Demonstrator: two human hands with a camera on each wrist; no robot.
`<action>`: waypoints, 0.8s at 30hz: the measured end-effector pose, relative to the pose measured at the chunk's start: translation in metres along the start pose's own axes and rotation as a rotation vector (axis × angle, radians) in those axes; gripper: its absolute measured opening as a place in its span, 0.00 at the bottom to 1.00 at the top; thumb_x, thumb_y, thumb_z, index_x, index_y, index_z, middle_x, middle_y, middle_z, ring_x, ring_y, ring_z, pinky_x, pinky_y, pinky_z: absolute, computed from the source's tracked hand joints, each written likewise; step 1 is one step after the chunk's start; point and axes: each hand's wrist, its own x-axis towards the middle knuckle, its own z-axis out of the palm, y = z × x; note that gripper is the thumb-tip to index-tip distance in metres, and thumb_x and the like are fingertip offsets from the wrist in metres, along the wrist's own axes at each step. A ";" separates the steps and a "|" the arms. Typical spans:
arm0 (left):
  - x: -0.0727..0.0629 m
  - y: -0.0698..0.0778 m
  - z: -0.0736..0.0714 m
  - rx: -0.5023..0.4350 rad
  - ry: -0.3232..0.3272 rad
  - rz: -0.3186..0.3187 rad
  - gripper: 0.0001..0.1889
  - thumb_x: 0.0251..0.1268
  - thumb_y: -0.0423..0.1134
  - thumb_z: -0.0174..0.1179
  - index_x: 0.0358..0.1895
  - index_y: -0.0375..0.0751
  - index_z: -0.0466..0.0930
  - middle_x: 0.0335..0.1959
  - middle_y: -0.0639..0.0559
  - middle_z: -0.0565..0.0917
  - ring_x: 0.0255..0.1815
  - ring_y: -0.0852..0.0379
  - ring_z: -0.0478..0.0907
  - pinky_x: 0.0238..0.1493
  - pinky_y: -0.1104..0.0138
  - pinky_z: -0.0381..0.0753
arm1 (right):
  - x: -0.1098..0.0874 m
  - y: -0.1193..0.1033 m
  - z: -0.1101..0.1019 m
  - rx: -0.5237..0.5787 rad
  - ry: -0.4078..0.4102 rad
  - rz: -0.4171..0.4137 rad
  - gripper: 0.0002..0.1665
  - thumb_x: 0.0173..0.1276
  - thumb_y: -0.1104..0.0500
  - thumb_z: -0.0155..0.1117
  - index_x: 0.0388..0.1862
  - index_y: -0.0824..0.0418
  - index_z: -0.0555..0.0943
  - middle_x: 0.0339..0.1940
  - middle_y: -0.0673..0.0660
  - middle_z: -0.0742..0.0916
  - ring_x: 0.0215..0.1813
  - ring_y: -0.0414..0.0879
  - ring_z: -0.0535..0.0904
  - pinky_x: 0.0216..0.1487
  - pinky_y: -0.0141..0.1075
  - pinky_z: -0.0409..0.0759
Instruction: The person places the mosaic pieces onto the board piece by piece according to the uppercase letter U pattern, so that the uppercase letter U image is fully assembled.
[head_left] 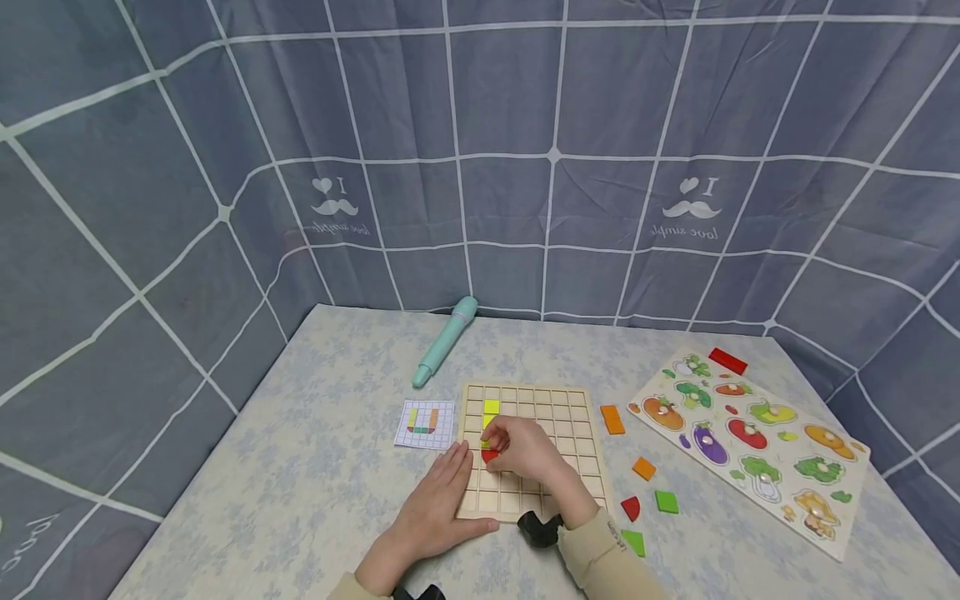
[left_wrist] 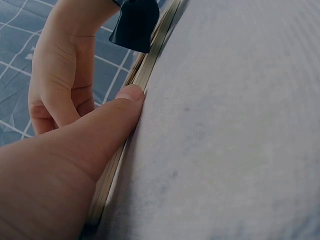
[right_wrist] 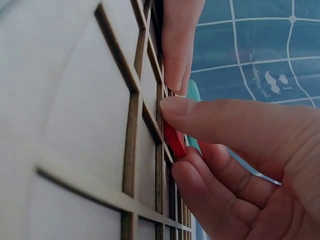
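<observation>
My right hand (head_left: pixel 521 450) pinches a red quarter-round piece (right_wrist: pixel 175 141) between thumb and fingers over the left part of a wooden grid board (head_left: pixel 558 429). In the head view, the piece lies just below a column of yellow tiles (head_left: pixel 491 407) set in the grid, partly hidden by the fingers. My left hand (head_left: pixel 435 508) rests along the board's left side with its fingers extended. Its thumb (left_wrist: pixel 117 112) presses against the board's near edge in the left wrist view. Left of the board lies a pattern card (head_left: pixel 424 424) with a coloured U shape.
Right of the board lie orange tiles (head_left: pixel 612 419), green tiles (head_left: pixel 667 502) and another red quarter-round (head_left: pixel 631 508). A vegetable puzzle board (head_left: pixel 720 492) lies at the right, with a red bar (head_left: pixel 727 361) by its far edge. A teal microphone-shaped stick (head_left: pixel 445 342) lies behind the card.
</observation>
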 end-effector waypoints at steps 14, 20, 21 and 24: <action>0.000 0.001 0.000 -0.031 -0.029 -0.026 0.51 0.58 0.68 0.53 0.70 0.27 0.54 0.73 0.39 0.53 0.74 0.47 0.45 0.71 0.55 0.49 | -0.009 -0.001 -0.036 -0.018 0.017 0.048 0.16 0.49 0.64 0.75 0.38 0.61 0.81 0.28 0.51 0.81 0.31 0.40 0.74 0.35 0.34 0.76; -0.001 0.000 0.001 -0.052 -0.037 -0.028 0.51 0.58 0.68 0.52 0.71 0.27 0.52 0.73 0.39 0.52 0.74 0.48 0.44 0.71 0.54 0.48 | -0.032 0.014 -0.084 -0.032 0.013 -0.001 0.16 0.54 0.63 0.73 0.42 0.62 0.80 0.32 0.54 0.82 0.35 0.44 0.76 0.38 0.36 0.77; -0.001 0.000 0.001 -0.054 -0.036 -0.026 0.51 0.58 0.68 0.52 0.71 0.27 0.52 0.73 0.39 0.52 0.74 0.48 0.44 0.71 0.54 0.48 | -0.038 0.017 -0.092 -0.025 0.007 -0.010 0.17 0.55 0.62 0.72 0.43 0.61 0.80 0.33 0.53 0.82 0.36 0.44 0.77 0.38 0.36 0.78; -0.001 -0.001 0.001 -0.058 -0.028 -0.022 0.51 0.58 0.68 0.53 0.71 0.27 0.52 0.73 0.39 0.52 0.75 0.48 0.44 0.71 0.55 0.48 | -0.054 0.028 -0.112 -0.003 -0.008 -0.017 0.17 0.57 0.58 0.72 0.45 0.58 0.80 0.35 0.51 0.82 0.38 0.44 0.78 0.41 0.35 0.79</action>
